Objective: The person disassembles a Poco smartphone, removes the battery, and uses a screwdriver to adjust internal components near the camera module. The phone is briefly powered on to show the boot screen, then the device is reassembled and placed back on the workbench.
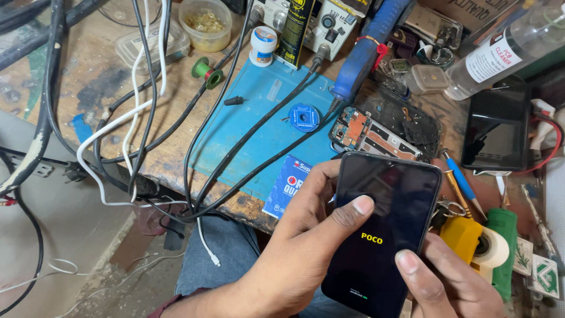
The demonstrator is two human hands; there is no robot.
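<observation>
Several cables (141,88), black and white, drape down the upper left of the frame and spill over the edge of the wooden tabletop (100,76), I'd guess left loose so they reach whatever is being worked on. Right of them, near the top, I see a round plastic tub (205,23) of small brassy bits and a green wire spool (207,72), set back out of the working area. A blue work mat (259,129) fills the centre, carrying a small blue solder reel (304,117), and a blue-handled tool (365,53) lies slanted along its upper right edge. Just right of the mat sits an opened phone frame (376,138) with its circuit board showing, laid flat so the inside faces up. In the lower middle, my left hand (306,235) wraps the left edge of a black smartphone (385,227), thumb laid across the glass, while my right hand (453,282) props the lower right corner with its thumb on the screen; both are closed around the phone, holding it tilted toward my view above my lap, seemingly so the lit yellow logo can be read. Further right lie a dark tablet (494,132), a clear bottle (500,50), screwdrivers (462,182), and a yellow-and-white tape roll (479,244).
</observation>
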